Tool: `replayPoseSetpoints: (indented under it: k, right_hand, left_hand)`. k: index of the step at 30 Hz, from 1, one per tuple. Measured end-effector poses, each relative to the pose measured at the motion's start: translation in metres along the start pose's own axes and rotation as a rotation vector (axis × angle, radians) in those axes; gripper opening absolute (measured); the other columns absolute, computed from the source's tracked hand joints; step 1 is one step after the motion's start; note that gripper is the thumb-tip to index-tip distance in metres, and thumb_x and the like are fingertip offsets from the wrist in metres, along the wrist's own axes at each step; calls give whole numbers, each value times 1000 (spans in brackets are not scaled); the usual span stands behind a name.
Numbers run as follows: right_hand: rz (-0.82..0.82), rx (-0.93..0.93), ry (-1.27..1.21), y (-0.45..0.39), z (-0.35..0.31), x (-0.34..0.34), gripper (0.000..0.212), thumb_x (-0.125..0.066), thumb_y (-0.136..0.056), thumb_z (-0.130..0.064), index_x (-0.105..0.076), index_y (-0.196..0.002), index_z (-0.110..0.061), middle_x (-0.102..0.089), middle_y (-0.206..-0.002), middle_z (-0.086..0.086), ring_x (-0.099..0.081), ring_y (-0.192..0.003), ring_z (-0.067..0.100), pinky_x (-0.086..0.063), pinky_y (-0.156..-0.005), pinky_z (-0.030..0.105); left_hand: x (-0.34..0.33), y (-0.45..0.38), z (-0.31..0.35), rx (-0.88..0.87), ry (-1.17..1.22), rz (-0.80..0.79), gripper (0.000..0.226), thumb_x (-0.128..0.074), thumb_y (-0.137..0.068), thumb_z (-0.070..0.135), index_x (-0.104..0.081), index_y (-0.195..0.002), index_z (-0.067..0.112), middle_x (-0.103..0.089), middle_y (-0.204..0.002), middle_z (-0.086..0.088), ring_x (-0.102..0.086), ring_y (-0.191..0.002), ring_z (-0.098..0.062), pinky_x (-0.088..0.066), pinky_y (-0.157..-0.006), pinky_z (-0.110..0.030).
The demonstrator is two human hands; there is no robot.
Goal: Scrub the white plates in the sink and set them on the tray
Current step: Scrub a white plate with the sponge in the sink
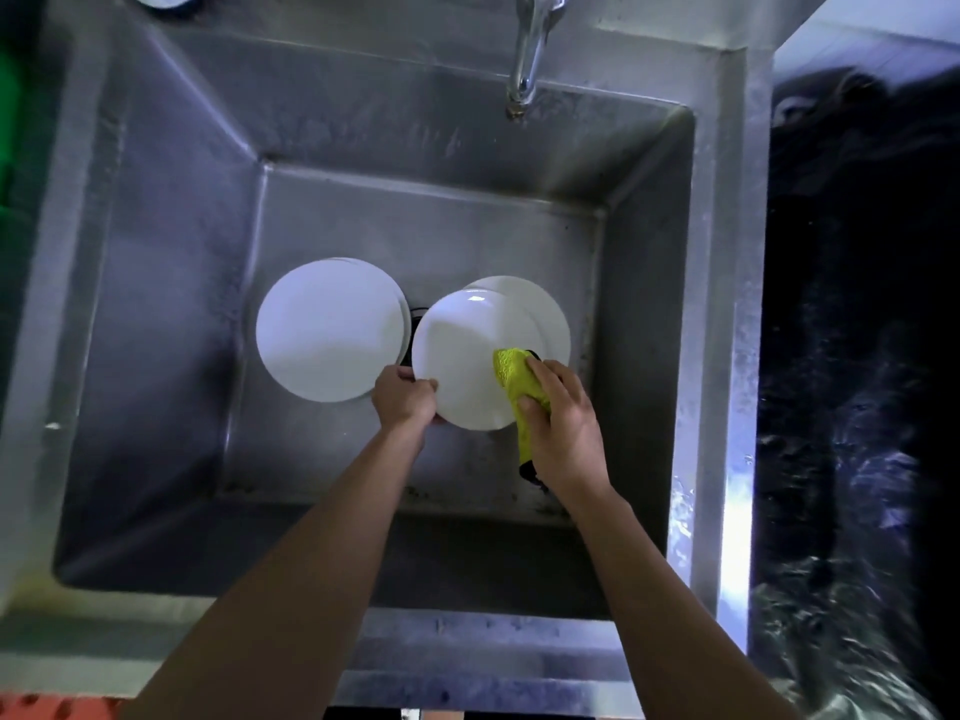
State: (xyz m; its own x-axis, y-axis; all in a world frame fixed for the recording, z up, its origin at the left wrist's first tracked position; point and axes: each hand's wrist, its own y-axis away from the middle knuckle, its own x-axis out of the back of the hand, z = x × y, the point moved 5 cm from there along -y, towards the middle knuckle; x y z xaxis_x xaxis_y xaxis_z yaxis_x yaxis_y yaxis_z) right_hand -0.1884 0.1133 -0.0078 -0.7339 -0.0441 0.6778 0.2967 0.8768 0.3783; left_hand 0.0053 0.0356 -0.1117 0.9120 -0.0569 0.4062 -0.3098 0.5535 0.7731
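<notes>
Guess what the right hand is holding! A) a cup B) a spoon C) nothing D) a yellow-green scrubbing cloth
D: the right hand grips a yellow-green scrubbing cloth against the white plate that the left hand holds.

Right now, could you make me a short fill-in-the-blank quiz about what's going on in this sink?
1. The right hand presses a ____ cloth on the held plate.
2. The left hand grips that plate's ____.
3. The faucet is ____ the sink.

Answers: yellow-green; rim; above
</notes>
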Motion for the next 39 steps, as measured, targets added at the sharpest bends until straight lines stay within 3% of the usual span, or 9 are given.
replayPoseSetpoints:
  k: [4,8,12,17,21,24,31,36,39]
  right_hand:
    - [-8,-12,20,12,-6,4,46,-52,-104,-24,-46,-149,-16,-45,-150,8,-47,-132,31,-44,-109,50]
    - [-40,0,53,22,-19,11,48,-54,-101,-20,-47,-149,-16,-45,-149,8,-49,-128,33,-43,-107,49]
    - [-46,29,72,34,-36,21,49,-56,-99,-17,-48,-148,-14,-47,-148,10,-50,-126,36,-43,-104,49]
    - [-43,64,84,51,-57,32,48,-56,-99,-17,-49,-146,-13,-48,-147,9,-51,-125,36,-44,-102,49]
    - [-30,114,100,68,-74,40,47,-58,-97,-13,-52,-144,-13,-50,-146,8,-53,-123,35,-48,-97,50]
    - [-56,196,161,77,-91,42,48,-57,-98,-14,-51,-146,-16,-47,-150,6,-53,-125,35,-48,-100,51]
    - [30,311,160,83,-134,55,48,-56,-99,-15,-50,-146,-21,-44,-154,1,-48,-131,33,-42,-107,48]
    - [77,404,205,84,-157,61,47,-59,-97,-17,-54,-143,-25,-44,-155,-1,-47,-132,31,-42,-104,45]
    - [92,424,232,87,-164,61,46,-61,-97,-17,-56,-142,-23,-48,-152,3,-49,-132,33,-44,-104,50]
  left_hand:
    - [14,15,3,53,18,-95,22,-59,-88,-5,-52,-91,16,-60,-112,-15,-65,-97,-41,-62,-63,-57]
    - [24,34,5,63,160,-271,44,-47,-84,-14,-56,-120,10,-63,-114,-10,-64,-102,-37,-63,-66,-53]
    - [37,57,5,97,289,-398,58,-44,-83,-16,-54,-134,11,-61,-126,-14,-61,-109,-39,-62,-64,-47]
    - [67,79,10,106,299,-370,55,-44,-83,-16,-60,-130,9,-63,-129,-20,-59,-118,-43,-54,-91,-65]
    - [85,102,23,51,319,-392,52,-43,-84,-17,-62,-123,9,-68,-116,-19,-66,-96,-36,-61,-77,-51]
    - [98,118,34,4,330,-437,47,-42,-83,-17,-65,-112,12,-68,-107,-18,-67,-86,-34,-58,-84,-60]
    - [129,150,51,-78,338,-528,47,-48,-83,-15,-68,-113,15,-75,-95,-10,-73,-84,-32,-62,-76,-56]
    - [144,168,64,-136,369,-602,51,-52,-81,-15,-70,-116,16,-76,-102,-12,-73,-91,-36,-61,-78,-59]
    - [150,180,74,-180,392,-649,51,-52,-81,-17,-68,-120,12,-75,-106,-15,-73,-92,-36,-61,-72,-55]
